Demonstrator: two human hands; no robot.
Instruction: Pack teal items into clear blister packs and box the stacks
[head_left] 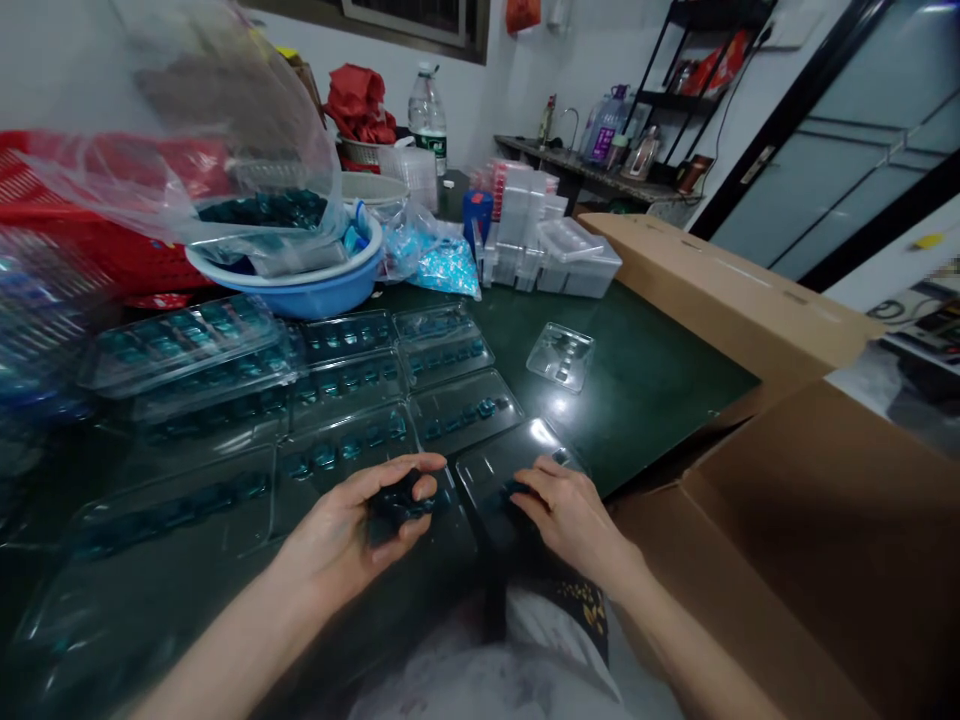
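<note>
My left hand (349, 525) is curled around a dark teal cluster of small pieces (401, 503), which partly hides them. My right hand (566, 520) lies on a clear plastic blister tray (510, 480), its fingertips over a dark teal piece (514, 490). Whether that piece is gripped, I cannot tell. Several more blister trays (345, 445) holding rows of teal pieces cover the table in front of and left of my hands. A small clear tray (561, 357) lies apart on the dark green table top (645, 400).
A brown cardboard box (750, 520) stands open at my right. Further back are a blue basin (292, 285) under a plastic bag (225, 130), a bag of blue pieces (442, 265), and stacked clear containers (532, 235). A red basket (90, 220) is at the left.
</note>
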